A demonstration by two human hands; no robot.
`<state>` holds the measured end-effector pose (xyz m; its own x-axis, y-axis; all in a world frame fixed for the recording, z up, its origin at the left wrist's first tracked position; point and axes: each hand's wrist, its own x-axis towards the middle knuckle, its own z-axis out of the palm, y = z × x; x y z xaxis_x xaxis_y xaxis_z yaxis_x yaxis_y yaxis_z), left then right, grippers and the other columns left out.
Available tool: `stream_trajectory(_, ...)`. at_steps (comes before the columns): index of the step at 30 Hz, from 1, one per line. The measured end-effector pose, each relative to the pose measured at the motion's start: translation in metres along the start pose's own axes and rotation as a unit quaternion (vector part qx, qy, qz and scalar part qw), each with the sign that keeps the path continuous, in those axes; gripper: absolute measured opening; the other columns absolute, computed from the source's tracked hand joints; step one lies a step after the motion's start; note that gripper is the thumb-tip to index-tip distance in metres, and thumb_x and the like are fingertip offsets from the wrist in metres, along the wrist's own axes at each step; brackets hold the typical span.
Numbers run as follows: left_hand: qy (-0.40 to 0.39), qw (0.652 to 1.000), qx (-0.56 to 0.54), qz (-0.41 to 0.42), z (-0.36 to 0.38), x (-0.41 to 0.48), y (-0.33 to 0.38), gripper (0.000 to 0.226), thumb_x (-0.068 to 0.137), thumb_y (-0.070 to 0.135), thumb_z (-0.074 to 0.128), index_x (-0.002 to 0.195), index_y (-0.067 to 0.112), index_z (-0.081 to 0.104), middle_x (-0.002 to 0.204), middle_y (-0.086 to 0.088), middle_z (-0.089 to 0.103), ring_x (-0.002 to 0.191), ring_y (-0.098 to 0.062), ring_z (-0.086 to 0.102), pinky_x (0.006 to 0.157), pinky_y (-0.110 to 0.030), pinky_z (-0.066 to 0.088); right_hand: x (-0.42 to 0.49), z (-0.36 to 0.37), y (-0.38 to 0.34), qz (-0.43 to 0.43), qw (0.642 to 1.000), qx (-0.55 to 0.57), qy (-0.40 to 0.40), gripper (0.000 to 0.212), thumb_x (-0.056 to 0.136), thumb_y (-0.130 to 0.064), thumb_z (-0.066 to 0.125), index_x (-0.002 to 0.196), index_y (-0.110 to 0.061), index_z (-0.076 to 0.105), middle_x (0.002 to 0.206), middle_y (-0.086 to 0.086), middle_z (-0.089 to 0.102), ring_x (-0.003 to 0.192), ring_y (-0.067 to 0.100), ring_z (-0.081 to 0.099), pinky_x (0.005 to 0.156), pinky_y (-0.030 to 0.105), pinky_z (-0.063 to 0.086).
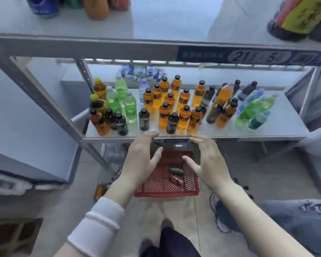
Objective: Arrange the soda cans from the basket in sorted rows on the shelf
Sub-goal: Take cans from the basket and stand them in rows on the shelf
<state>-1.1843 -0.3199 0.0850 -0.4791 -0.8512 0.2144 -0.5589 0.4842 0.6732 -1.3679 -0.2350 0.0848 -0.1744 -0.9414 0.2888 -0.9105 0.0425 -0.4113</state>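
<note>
A red plastic basket (157, 184) stands on the floor below the shelf. In it lie a dark green can or bottle (176, 171) and a red one (176, 179). My left hand (140, 156) and my right hand (207, 156) hover above the basket, both open with fingers spread, palms facing each other, holding nothing. Their fingertips reach the front edge of the metal shelf (267, 133). On that shelf stand several orange bottles (183, 115), dark bottles (144, 119) and green bottles (130, 107).
An upper shelf (156, 26) carries large bottles at the left and right. A slanted grey shelf post (50, 101) runs at the left. Another person's jeans leg and shoe (278, 219) stand on the right floor. Several bottles at the shelf's right lean over (252, 108).
</note>
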Motion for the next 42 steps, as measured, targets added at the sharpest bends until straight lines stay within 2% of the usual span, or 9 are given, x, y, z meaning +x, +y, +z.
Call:
stream_trajectory(2, -0.017, 1.000, -0.006, -0.009, 0.015, -0.014, -0.006, 0.041, 0.088, 0.026, 0.057, 0.126, 0.011, 0.053, 0.125, -0.003, 0.057, 0.120, -0.019, 0.050, 0.104, -0.039, 0.039, -0.023, 0.012, 0.008, 0.030, 0.999, -0.003, -0.028, 0.052, 0.076, -0.027, 0.074, 0.119, -0.003, 0.056, 0.121, 0.012, 0.057, 0.122, 0.025, 0.046, 0.105, 0.021, 0.025)
stream_trajectory(11, -0.107, 0.992, 0.007, -0.058, 0.089, -0.028, -0.024, 0.039, 0.089, 0.022, 0.059, 0.127, 0.012, 0.052, 0.128, -0.003, 0.055, 0.122, -0.019, 0.048, 0.105, -0.036, 0.037, -0.075, 0.057, 0.068, 0.114, 0.986, 0.003, -0.122, 0.051, 0.074, -0.022, 0.077, 0.117, -0.004, 0.058, 0.121, 0.010, 0.058, 0.125, 0.029, 0.047, 0.103, 0.031, 0.033)
stream_trajectory(15, -0.151, 0.978, -0.016, -0.142, 0.141, -0.027, -0.043, 0.038, 0.090, 0.023, 0.057, 0.127, 0.014, 0.051, 0.128, 0.000, 0.054, 0.122, -0.016, 0.046, 0.106, -0.032, 0.035, -0.088, 0.092, 0.112, 0.140, 0.971, 0.008, -0.192, 0.051, 0.073, -0.020, 0.078, 0.118, -0.004, 0.058, 0.120, 0.011, 0.059, 0.124, 0.029, 0.049, 0.101, 0.035, 0.037)
stream_trajectory(19, -0.182, 0.939, -0.098, -0.275, 0.197, -0.030, -0.072, 0.036, 0.091, 0.023, 0.056, 0.126, 0.016, 0.051, 0.128, 0.001, 0.053, 0.122, -0.014, 0.046, 0.104, -0.027, 0.035, -0.093, 0.128, 0.157, 0.181, 0.943, 0.002, -0.279, 0.051, 0.080, -0.026, 0.071, 0.124, -0.007, 0.055, 0.128, 0.008, 0.054, 0.129, 0.026, 0.043, 0.106, 0.031, 0.031)
stream_trajectory(25, -0.193, 0.837, -0.227, -0.459, 0.294, -0.037, -0.154, 0.029, 0.090, 0.021, 0.058, 0.119, 0.017, 0.054, 0.119, 0.003, 0.058, 0.115, -0.013, 0.053, 0.101, -0.030, 0.041, -0.095, 0.210, 0.227, 0.215, 0.905, 0.013, -0.368, 0.053, 0.087, -0.034, 0.061, 0.133, -0.017, 0.042, 0.136, -0.002, 0.044, 0.131, 0.014, 0.037, 0.105, 0.022, 0.030)
stream_trajectory(29, -0.258, 0.823, -0.192, -0.467, 0.397, -0.031, -0.254, 0.033, 0.090, 0.023, 0.058, 0.121, 0.013, 0.051, 0.112, 0.001, 0.058, 0.103, -0.014, 0.055, 0.084, -0.020, 0.038, -0.081, 0.327, 0.301, 0.212, 0.893, 0.016, -0.397, 0.055, 0.087, -0.033, 0.061, 0.135, -0.016, 0.039, 0.133, 0.003, 0.047, 0.125, 0.018, 0.043, 0.100, 0.025, 0.034)
stream_trajectory(34, -0.321, 0.829, -0.147, -0.434, 0.538, -0.010, -0.381, 0.042, 0.091, 0.019, 0.058, 0.127, 0.001, 0.047, 0.119, -0.018, 0.061, 0.105, -0.026, 0.058, 0.070, -0.016, 0.035, -0.051, 0.493, 0.389, 0.186, 0.899, -0.021, -0.396, 0.061, 0.086, -0.034, 0.062, 0.137, -0.011, 0.037, 0.136, 0.010, 0.045, 0.126, 0.027, 0.042, 0.102, 0.031, 0.034)
stream_trajectory(38, -0.376, 0.839, -0.125, -0.374, 0.626, 0.008, -0.448, 0.051, 0.091, 0.031, 0.057, 0.132, 0.004, 0.044, 0.128, -0.002, 0.052, 0.113, -0.020, 0.053, 0.091, -0.024, 0.039, -0.035, 0.598, 0.439, 0.162, 0.893, -0.064, -0.416, 0.055, 0.085, -0.029, 0.064, 0.132, -0.010, 0.042, 0.129, 0.013, 0.049, 0.119, 0.029, 0.046, 0.098, 0.036, 0.038)
stream_trajectory(42, -0.378, 0.842, -0.136, -0.359, 0.687, 0.010, -0.487, 0.049, 0.085, 0.042, 0.061, 0.119, 0.006, 0.059, 0.119, -0.011, 0.063, 0.109, -0.027, 0.059, 0.088, -0.026, 0.043, -0.039, 0.660, 0.469, 0.142, 0.896, -0.093, -0.411, 0.054, 0.084, -0.025, 0.064, 0.132, -0.010, 0.043, 0.127, 0.014, 0.049, 0.118, 0.029, 0.046, 0.099, 0.036, 0.037)
